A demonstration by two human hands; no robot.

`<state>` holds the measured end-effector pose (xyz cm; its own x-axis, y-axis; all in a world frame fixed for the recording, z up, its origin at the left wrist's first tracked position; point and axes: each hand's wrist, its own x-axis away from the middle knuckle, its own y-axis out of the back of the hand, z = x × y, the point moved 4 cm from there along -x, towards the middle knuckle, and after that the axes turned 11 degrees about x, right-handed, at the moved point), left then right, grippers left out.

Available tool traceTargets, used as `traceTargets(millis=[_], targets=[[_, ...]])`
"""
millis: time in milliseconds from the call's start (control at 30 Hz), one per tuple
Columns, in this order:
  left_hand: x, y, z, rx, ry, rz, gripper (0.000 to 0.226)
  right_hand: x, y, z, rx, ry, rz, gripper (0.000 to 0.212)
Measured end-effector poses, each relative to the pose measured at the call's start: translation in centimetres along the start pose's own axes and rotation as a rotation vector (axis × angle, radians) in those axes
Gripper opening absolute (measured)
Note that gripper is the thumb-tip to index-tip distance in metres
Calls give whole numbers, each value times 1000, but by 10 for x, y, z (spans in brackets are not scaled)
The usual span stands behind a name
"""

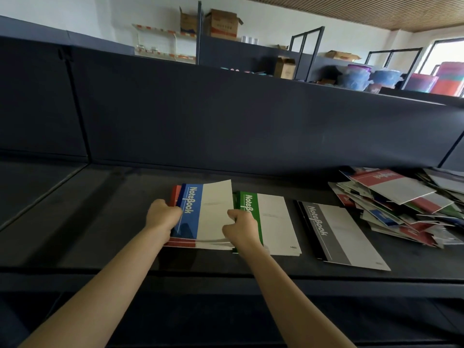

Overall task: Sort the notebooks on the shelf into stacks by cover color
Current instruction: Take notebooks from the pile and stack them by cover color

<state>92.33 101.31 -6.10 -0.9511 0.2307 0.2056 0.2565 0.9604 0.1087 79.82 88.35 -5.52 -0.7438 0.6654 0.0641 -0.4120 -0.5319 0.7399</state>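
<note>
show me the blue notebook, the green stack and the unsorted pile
blue notebook (pixel 191 214): head view, on its blue band
green stack (pixel 273 217): head view, on the top cover's white part
unsorted pile (pixel 391 194): head view, on the top notebook's white cover

head camera looks forward and down, close over the shelf (pixel 125 222).

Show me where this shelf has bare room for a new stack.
Widest: bare shelf left of the blue-topped stack. Also the strip between the stacks and the back panel. Crowded rightward: green stack, grey stack, then the loose heap.
</note>
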Motion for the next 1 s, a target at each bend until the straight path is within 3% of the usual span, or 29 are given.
traceTargets(millis=[167, 267, 433, 667, 800, 1000], targets=[[-1, 9, 2, 98, 156, 21, 10, -1, -2, -8, -59, -53, -13, 37], [4, 5, 8, 122, 241, 77, 10, 2, 0, -9, -93, -65, -25, 51], [2, 17, 12, 112, 202, 19, 21, 5, -5, -5, -128, -55, -18, 53], [-4, 73, 5, -299, -133, -125, 19, 9, -37, 27, -123, 18, 55, 51], [-1, 98, 3, -471, -240, -227, 14, 10, -59, 40, -126, 33, 125, 23], [-1, 120, 3, -841, -214, -294, 27, 14, -48, 39, -247, 34, 28, 55]])
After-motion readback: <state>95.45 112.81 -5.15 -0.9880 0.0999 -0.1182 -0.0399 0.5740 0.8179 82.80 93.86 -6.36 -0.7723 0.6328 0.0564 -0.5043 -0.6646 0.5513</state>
